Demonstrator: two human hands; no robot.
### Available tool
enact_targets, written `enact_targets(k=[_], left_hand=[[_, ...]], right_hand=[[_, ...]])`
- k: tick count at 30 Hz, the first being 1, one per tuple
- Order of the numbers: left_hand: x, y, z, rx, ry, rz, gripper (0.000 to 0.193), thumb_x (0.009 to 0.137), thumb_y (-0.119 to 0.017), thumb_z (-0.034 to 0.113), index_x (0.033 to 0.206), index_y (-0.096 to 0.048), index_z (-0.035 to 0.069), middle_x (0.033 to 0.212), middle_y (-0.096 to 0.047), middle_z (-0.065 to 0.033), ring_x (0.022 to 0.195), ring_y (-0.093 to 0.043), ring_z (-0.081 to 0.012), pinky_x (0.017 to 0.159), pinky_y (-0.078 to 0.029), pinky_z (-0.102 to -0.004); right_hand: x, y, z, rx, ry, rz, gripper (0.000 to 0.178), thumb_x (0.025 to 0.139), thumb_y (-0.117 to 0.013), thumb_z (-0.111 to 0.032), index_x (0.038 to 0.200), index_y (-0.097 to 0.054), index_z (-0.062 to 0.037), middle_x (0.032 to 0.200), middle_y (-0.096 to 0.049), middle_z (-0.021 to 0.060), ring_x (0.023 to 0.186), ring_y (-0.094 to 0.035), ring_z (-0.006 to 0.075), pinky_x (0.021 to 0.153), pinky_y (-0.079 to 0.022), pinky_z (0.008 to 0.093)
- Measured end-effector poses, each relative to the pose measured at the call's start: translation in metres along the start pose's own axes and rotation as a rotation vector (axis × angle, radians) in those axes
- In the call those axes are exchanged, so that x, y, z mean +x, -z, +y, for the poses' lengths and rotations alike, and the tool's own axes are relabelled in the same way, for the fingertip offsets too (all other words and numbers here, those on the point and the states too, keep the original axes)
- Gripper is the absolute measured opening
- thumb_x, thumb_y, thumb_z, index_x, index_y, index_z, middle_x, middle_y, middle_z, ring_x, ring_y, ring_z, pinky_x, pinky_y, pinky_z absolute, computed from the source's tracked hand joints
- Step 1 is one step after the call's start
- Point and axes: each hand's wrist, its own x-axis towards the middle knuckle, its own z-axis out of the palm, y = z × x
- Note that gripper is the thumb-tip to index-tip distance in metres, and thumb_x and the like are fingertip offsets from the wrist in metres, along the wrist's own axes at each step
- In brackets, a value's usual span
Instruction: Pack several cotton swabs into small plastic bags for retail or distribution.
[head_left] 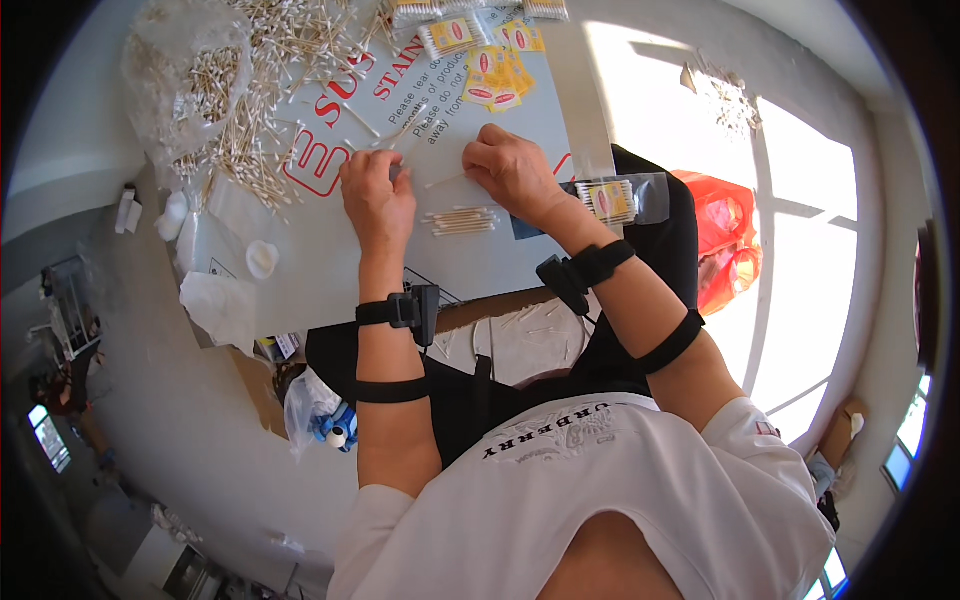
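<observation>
My right hand (512, 172) is closed, its fingertips pinching one end of a cotton swab (445, 181) that points left, just above the table. To its left, my left hand (380, 200) has its fingers curled in toward the thumb; a small dark patch shows by the thumb, and what it holds, if anything, I cannot make out. Between and just below the hands lies a neat row of cotton swabs (460, 221). A few loose swabs (362, 122) lie beyond my left hand. A filled clear packet of swabs (606, 201) rests by my right forearm.
A large heap of cotton swabs (285, 60) and a clear plastic bag (190, 85) cover the table's far left. Yellow cards (497, 75) and filled packets (452, 35) lie at the far side. A red plastic bag (728, 240) stands to the right, below the table.
</observation>
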Motion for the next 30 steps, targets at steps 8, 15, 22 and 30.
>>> enact_targets(k=[8,15,22,30], left_hand=[[-0.013,0.001,-0.001,0.020,-0.091,0.046,0.025,0.071,-0.069,-0.004,0.093,-0.064,0.008,0.096,-0.056,-0.0061,0.095,-0.051,-0.0290,0.083,-0.045,-0.0410],[-0.055,0.000,0.019,-0.055,-0.046,0.074,0.026,0.074,-0.064,-0.006,0.096,-0.063,0.008,0.098,-0.056,-0.0080,0.095,-0.052,-0.0300,0.083,-0.045,-0.0416],[-0.078,0.003,0.030,-0.032,-0.041,0.023,0.028,0.073,-0.063,-0.006,0.098,-0.061,0.006,0.098,-0.057,-0.0078,0.096,-0.053,-0.0309,0.083,-0.045,-0.0419],[-0.085,0.013,0.035,-0.051,-0.101,-0.042,0.045,0.070,-0.070,0.003,0.113,-0.057,0.005,0.113,-0.055,-0.0109,0.107,-0.050,-0.0333,0.092,-0.040,-0.0455]], right_hand=[[-0.036,0.030,-0.013,0.160,-0.230,-0.017,0.017,0.075,-0.069,0.000,0.091,-0.064,-0.0038,0.087,-0.060,0.0103,0.079,-0.063,0.0320,0.070,-0.051,0.0383],[-0.059,0.029,-0.007,0.004,-0.119,-0.077,0.005,0.077,-0.064,-0.005,0.081,-0.061,-0.0060,0.078,-0.059,0.0111,0.071,-0.063,0.0343,0.062,-0.051,0.0424],[-0.047,0.014,-0.011,0.008,-0.067,-0.010,0.005,0.079,-0.065,-0.004,0.081,-0.060,-0.0045,0.080,-0.059,0.0106,0.073,-0.062,0.0347,0.063,-0.050,0.0404],[-0.067,0.018,-0.025,0.124,-0.065,0.030,0.015,0.075,-0.071,-0.005,0.088,-0.064,-0.0051,0.082,-0.058,0.0097,0.073,-0.062,0.0313,0.064,-0.051,0.0387]])
